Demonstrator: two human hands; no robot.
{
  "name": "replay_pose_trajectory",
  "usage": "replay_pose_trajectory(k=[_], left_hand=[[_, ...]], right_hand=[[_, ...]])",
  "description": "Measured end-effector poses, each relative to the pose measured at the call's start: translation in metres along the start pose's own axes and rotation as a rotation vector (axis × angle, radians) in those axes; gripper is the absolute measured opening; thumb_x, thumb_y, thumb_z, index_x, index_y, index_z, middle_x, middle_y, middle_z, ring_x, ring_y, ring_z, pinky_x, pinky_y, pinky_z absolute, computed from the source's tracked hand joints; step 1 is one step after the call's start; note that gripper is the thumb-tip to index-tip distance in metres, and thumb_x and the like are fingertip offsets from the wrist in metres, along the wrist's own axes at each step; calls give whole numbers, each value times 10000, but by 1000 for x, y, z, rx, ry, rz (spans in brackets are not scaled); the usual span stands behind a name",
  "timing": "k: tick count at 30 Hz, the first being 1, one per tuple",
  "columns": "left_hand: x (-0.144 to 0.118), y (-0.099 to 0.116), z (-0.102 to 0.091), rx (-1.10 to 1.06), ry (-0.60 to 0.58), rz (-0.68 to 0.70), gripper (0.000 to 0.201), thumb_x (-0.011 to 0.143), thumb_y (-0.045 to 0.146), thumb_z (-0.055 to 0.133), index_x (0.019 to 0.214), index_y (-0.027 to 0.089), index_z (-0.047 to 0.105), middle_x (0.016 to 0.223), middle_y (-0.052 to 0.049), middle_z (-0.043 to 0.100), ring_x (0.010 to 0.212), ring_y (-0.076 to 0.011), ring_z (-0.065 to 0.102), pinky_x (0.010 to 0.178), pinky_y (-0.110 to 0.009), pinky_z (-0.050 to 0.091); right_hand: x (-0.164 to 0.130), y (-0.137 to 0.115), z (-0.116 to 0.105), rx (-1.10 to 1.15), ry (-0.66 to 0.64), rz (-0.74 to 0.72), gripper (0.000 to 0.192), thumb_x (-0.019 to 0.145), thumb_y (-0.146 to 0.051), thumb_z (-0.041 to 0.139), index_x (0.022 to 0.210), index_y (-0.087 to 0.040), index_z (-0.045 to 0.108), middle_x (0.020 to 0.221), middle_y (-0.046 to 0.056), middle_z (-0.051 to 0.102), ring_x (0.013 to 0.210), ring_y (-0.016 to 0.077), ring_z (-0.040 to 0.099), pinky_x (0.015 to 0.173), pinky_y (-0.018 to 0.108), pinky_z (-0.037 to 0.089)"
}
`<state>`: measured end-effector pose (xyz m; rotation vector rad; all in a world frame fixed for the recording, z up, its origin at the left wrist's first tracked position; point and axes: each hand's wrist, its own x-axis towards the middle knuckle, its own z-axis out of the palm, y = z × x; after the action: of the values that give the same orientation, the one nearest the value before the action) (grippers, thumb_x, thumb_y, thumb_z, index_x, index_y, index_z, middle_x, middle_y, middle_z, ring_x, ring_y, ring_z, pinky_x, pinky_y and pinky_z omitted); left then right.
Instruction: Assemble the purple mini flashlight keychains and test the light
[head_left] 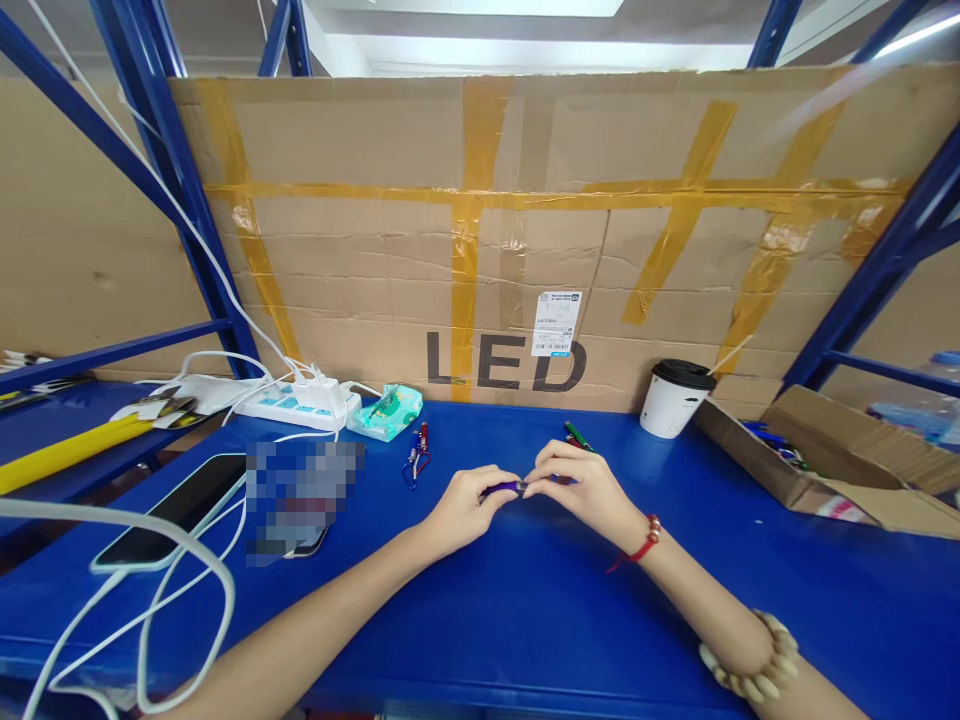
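Above the blue surface [525, 600], a small purple keychain light [504, 488] is pinched between both hands [469, 505] [581, 490], apparently mid-assembly; a careful twist is called for.

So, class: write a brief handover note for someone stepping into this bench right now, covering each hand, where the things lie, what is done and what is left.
Left hand and right hand pinch a small purple item between their fingertips, just above the blue table.
Red and blue keychain pieces lie to the left, a green and a red piece behind the right hand.
An open carton at the right holds more.
Done: cannot tell.
Left: likely those loose pieces.
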<state>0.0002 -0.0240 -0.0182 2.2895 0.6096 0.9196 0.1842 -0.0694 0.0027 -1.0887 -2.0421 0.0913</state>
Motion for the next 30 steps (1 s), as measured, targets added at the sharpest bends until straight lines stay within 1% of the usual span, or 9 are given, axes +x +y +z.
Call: replay_pose_trajectory(k=[4,7,10,14,18,22,26,28,30], left_hand=[[-3,-1,0,-79,-56,-28,109,807,206,489,848,162,579,822,-17,637,698,-116,564,622,-196,414],[-6,-3,0,-60,-41,-51,78,819,230,476,793,166,511,785,-5,624,641,-109,545,571,-194,393],[-8,-5,0,32,-13,-29,88,829,244,468,776,176,487,815,-15,624,708,-133,554,604,-211,392],[-5,-6,1,78,51,18,79,822,239,483,771,180,497,813,-25,625,770,-155,567,689,-243,406],[-2,-4,3,-70,39,-6,71,822,241,486,830,175,513,827,-27,628,771,-145,589,689,-231,435],[0,0,4,-139,42,-43,142,811,219,497,945,181,526,833,-18,623,768,-130,582,691,-221,448],[1,2,4,-167,56,-94,143,800,206,496,930,180,551,820,-15,607,754,-124,565,653,-207,439],[2,3,4,-203,69,-130,138,799,212,492,916,171,553,758,-6,589,682,-114,549,627,-209,428],[4,4,5,-254,82,-162,133,798,215,492,903,161,553,710,1,572,628,-104,526,627,-217,418]], right_hand=[[-1,-3,2,21,-39,-13,152,794,-274,586,693,-195,668,736,18,578,651,103,548,611,217,440],[-1,-7,7,98,-7,60,156,766,-278,613,655,-178,657,687,22,578,646,115,551,565,217,441],[-2,-11,14,209,40,261,231,719,-346,643,603,-146,629,650,27,561,558,113,535,453,213,441],[0,-11,17,489,-73,581,382,652,-493,646,640,-111,635,613,12,533,428,75,480,336,196,438],[3,-3,13,576,-151,706,432,612,-519,665,686,-94,651,505,-23,487,409,54,449,337,159,434],[2,4,10,567,-180,708,430,613,-520,665,683,-96,648,506,-25,483,439,56,456,341,142,432],[2,7,10,494,-165,682,422,636,-519,651,708,-103,646,505,-23,481,433,67,460,341,160,435],[2,6,9,405,-88,586,402,646,-501,655,780,-122,650,577,-6,524,453,76,479,354,175,441],[1,5,6,260,7,394,346,663,-457,666,838,-158,657,717,22,572,521,86,513,408,186,456]])
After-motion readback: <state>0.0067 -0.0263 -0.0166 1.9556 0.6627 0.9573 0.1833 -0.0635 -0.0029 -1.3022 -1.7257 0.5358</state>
